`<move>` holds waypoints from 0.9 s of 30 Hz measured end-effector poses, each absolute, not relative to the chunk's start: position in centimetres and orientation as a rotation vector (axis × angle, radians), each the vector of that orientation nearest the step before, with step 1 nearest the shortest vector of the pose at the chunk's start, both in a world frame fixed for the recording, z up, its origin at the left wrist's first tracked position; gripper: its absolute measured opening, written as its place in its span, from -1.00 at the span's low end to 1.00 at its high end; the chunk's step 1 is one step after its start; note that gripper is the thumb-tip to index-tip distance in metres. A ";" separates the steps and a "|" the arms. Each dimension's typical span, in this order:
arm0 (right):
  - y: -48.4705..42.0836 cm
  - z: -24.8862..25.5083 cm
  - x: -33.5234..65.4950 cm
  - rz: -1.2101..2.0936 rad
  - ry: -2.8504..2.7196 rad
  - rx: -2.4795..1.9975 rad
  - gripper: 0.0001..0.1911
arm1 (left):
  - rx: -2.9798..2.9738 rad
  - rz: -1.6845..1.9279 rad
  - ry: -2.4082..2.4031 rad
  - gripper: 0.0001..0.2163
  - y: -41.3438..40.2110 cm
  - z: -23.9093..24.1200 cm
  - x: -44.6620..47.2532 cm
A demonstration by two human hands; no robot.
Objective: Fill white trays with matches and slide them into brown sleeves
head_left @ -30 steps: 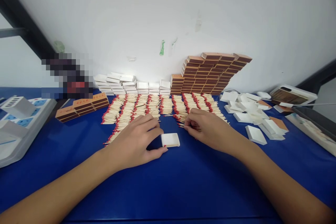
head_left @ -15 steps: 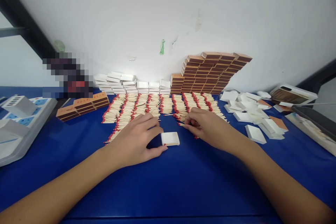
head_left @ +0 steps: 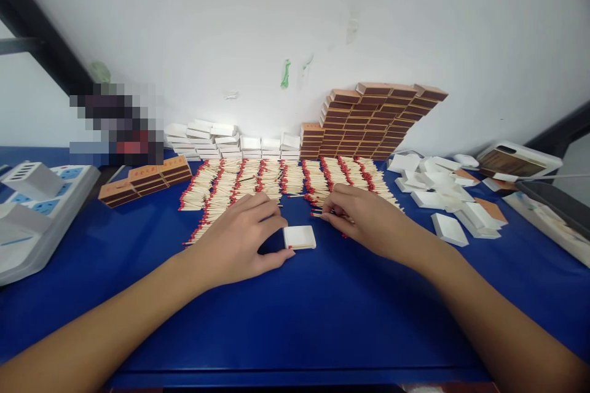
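On the blue table before me lies a small white matchbox tray (head_left: 298, 236), with a matchstick or two along its near inner side. My left hand (head_left: 251, 233) is curved around the tray's left end, thumb at the near corner and index finger at the far one, steadying it. To the right, my right hand (head_left: 357, 212) pinches a matchstick (head_left: 317, 215) at the near edge of the matchstick rows (head_left: 318, 178). Its other fingers are curled, and how many matchsticks they hold is hidden. The matchsticks have red heads and lie in several long rows.
Closed matchboxes (head_left: 369, 129) are stacked against the wall, with white trays (head_left: 216, 138) stacked to their left. Loose white trays (head_left: 437, 184) lie at right. More matchboxes (head_left: 147, 181) and a power strip (head_left: 64, 196) are at left. A phone (head_left: 511, 163) leans at far right.
The view has tilted down slightly, so the things behind sit a little higher. Both hands stay almost in place, the right one still pinching at the matchsticks.
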State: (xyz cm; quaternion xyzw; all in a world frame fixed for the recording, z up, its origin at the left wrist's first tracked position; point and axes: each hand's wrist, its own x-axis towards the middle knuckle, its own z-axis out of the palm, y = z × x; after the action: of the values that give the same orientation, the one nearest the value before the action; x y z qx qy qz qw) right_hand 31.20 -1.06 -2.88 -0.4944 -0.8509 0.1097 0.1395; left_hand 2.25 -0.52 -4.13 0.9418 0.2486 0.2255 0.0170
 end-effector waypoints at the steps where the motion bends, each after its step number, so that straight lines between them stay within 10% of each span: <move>1: -1.4 -2.7 30.9 0.359 -2.441 -1.390 -0.85 | 2.929 0.701 0.780 -0.76 -0.5 -4.1 2.3; 27: -0.5 -3.5 31.1 0.173 -2.466 -1.543 -0.85 | 2.947 0.713 0.777 -0.78 -0.5 -4.0 2.2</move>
State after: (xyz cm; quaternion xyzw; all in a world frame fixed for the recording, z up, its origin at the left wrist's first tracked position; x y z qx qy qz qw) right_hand 31.14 -0.54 -3.50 -0.5261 -0.8407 0.0591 0.1137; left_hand 2.22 -0.54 -4.03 0.9415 0.2482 0.2277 0.0059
